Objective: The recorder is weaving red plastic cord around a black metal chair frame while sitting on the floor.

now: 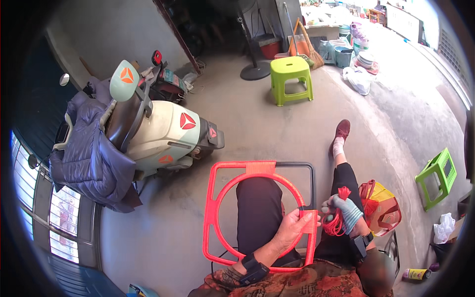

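A square frame with a round ring inside it (212, 213) lies over my lap, mostly wrapped in red-orange cord. Its upper right corner shows bare black tubing (312, 185). My left hand (292, 230) is closed around the frame's right side, thumb over the wrapped band between ring and outer bar. Just right of the frame, my right hand (349, 213), in a grey and blue striped glove, grips a looped bundle of red cord (332, 226). Part of the bundle sticks up above the fingers. Whether a strand runs from it to the frame is hard to make out.
A pale scooter (170, 123) draped with a purple padded cover (94, 143) stands at left. Green stools (292, 74) are ahead and at far right. Beside my right leg sits a red and yellow bag (388, 215). A broom (311, 47) and buckets (343, 57) stand farther back.
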{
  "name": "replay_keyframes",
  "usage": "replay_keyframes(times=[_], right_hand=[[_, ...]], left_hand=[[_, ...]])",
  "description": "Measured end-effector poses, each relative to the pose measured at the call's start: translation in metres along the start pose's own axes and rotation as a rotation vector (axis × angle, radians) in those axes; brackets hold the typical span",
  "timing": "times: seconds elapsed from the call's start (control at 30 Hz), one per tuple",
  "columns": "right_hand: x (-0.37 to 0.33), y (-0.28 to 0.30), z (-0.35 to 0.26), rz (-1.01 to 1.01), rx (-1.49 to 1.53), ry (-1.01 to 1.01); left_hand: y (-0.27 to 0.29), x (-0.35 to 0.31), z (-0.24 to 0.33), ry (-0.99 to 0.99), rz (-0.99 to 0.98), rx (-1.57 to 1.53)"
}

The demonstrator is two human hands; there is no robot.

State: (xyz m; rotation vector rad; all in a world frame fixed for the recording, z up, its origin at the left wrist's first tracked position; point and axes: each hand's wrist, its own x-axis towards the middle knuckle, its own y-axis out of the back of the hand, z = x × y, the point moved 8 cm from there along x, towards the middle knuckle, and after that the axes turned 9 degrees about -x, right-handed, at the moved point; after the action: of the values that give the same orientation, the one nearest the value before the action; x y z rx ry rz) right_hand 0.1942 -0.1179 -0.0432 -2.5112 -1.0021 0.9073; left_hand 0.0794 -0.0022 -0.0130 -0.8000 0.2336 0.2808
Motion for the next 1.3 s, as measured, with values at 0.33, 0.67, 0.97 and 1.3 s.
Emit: replay_keyframes(times=[0.33, 0.67, 0.97, 1.3], right_hand=[[-0.009, 0.230, -0.022, 0.451, 0.427, 0.332], [-0.018, 0.235, -0.067, 0.732, 0.125, 0.492], [-0.065, -0.157, -0.100, 0.091, -1.893, 1.476], [-0.008, -0.028, -0.046, 0.318, -0.726, 0.396]], left_hand=[[0.024, 0.004, 0.010, -0.136, 0.223, -0.148], [0.025, 0.002, 0.014, -0.172, 0.248, -0.049], [0.023, -0.006, 0.030, -0.314, 0.280, 0.018], [0.047, 0.005, 0.023, -0.499, 0.416, 0.356]])
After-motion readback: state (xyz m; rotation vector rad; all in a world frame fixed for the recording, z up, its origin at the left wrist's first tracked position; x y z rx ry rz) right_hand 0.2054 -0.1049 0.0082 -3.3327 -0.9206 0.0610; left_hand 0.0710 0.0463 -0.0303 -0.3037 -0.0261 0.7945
